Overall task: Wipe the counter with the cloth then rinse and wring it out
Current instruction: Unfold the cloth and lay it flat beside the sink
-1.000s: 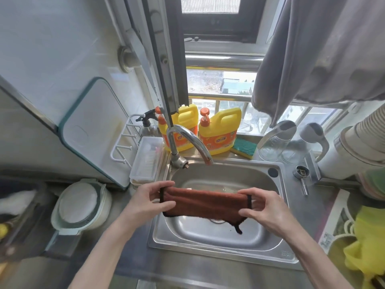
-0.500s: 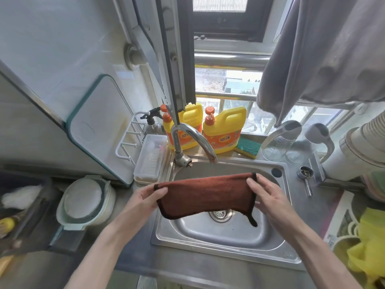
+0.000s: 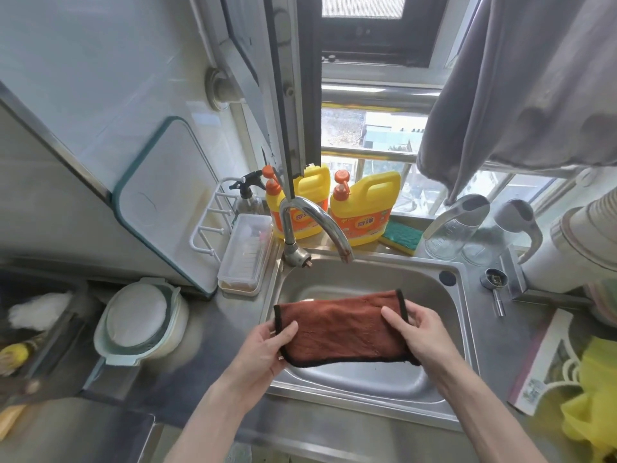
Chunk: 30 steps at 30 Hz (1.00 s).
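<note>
Here, your left hand (image 3: 267,349) takes a pinching grip on the left black-trimmed edge of the cloth (image 3: 340,329), thumb on top and fingers beneath. Your right hand (image 3: 425,335) pinches the right edge likewise. The cloth is spread flat between them, held in the air over the sink (image 3: 360,279). Bare basin shows beyond its far edge and below its near one. The faucet (image 3: 320,222) spout ends above and behind it. On the steel desk (image 3: 213,355), a lidded dish (image 3: 140,319) stands left of the sink.
</note>
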Tool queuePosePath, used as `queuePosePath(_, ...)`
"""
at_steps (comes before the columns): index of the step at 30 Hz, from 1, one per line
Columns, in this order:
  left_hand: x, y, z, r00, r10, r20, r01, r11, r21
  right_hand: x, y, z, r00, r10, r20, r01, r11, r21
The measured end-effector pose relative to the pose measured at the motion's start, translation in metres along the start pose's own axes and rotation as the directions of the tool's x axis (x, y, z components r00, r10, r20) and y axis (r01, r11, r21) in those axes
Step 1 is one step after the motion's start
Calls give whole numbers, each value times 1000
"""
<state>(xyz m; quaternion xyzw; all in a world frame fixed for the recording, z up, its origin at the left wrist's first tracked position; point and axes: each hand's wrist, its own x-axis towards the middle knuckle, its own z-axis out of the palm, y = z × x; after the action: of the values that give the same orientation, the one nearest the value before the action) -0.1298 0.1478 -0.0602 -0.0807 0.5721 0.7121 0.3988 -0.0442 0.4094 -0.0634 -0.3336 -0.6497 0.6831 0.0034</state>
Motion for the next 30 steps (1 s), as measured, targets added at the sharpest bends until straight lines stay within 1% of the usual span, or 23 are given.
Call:
queuePosePath(2, 2, -1, 6, 999, 20, -34, -20, 1000, 6, 0, -2, 5, 990, -124, -68, 107, 970, -220)
queuePosePath(3, 3, -2, 10, 999, 32, -34, -32, 999, 3, -2, -6, 10, 978, -194, -73, 163, 937, -307)
queuePosePath(6, 4, -2, 30, 998, 65, -6, -65, 998, -18, -25, -25, 43, 931, -362, -53, 304, 845, -440)
queuePosePath(7, 4, -1, 37, 997, 73, 4, -72, 996, -45, -36, -29, 58, 916, -400, 12, 360, 812, -459)
queuePosePath(8, 4, 0, 43, 997, 78, 12, -77, 994, -81, -46, -31, 74, 905, -410, 114, 412, 773, -483)
queuePosePath(10, 4, 3, 48, 996, 94, -6, -94, 986, -136, -58, -25, 95, 875, -287, 390, 468, 707, -530)
queuePosePath(11, 5, 3, 48, 993, 112, -35, -116, 983, -145, -59, -22, 99, 848, -227, 479, 489, 683, -542)
queuePosePath(13, 8, 2, 40, 986, 132, -98, -147, 975, -168, -54, -22, 97, 806, -217, 550, 520, 702, -486)
queuePosePath(14, 10, 2, 35, 984, 127, -122, -149, 970, -192, -53, -25, 93, 822, -256, 509, 500, 752, -430)
queuePosePath(15, 10, 2, 31, 983, 120, -138, -147, 967, -208, -48, -28, 87, 867, -301, 397, 448, 819, -359)
queuePosePath(16, 10, 4, 27, 984, 112, -141, -140, 969, -206, -42, -29, 81, 917, -331, 221, 388, 869, -307)
queuePosePath(17, 8, 6, 25, 985, 104, -134, -129, 973, -192, -33, -25, 74, 942, -330, 56, 332, 896, -297)
queuePosePath(18, 5, 7, 22, 988, 95, -123, -116, 977, -176, -27, -22, 70, 957, -291, -19, 271, 913, -306)
queuePosePath(19, 3, 8, 20, 990, 84, -112, -102, 981, -166, -23, -18, 69, 983, -185, 6, 179, 941, -286)
queuePosePath(20, 0, 8, 18, 992, 72, -104, -88, 985, -151, -19, -11, 71, 996, -32, 85, 51, 970, -236)
queuePosePath(21, -3, 5, 16, 992, 58, -110, -72, 989, -132, -16, 0, 75, 980, 90, 177, -58, 982, -179)
queuePosePath(22, -5, 0, 11, 990, 45, -131, -58, 993, -102, -15, 12, 81, 963, 125, 239, -87, 982, -165)
queuePosePath(23, -7, -7, 6, 986, 28, -161, -40, 997, -67, -17, 21, 86, 965, 70, 252, -24, 983, -181)
queuePosePath(25, -10, -22, -8, 979, -27, -204, 14, 998, -65, -19, 36, 96, 984, -41, 173, 78, 973, -215)
queuePosePath(26, -12, -30, -16, 975, -60, -213, 38, 993, -109, -19, 40, 100, 990, -37, 135, 63, 980, -187)
queuePosePath(28, -16, -42, -31, 961, -114, -251, 68, 980, -185, -18, 48, 111, 989, 66, 130, -65, 998, -15)
queuePosePath(29, -18, -47, -38, 947, -139, -290, 75, 972, -221, -18, 49, 120, 972, 148, 181, -161, 985, 57)
queuePosePath(30, -18, -53, -46, 929, -156, -335, 69, 964, -256, -14, 56, 129, 944, 211, 254, -236, 969, 71)
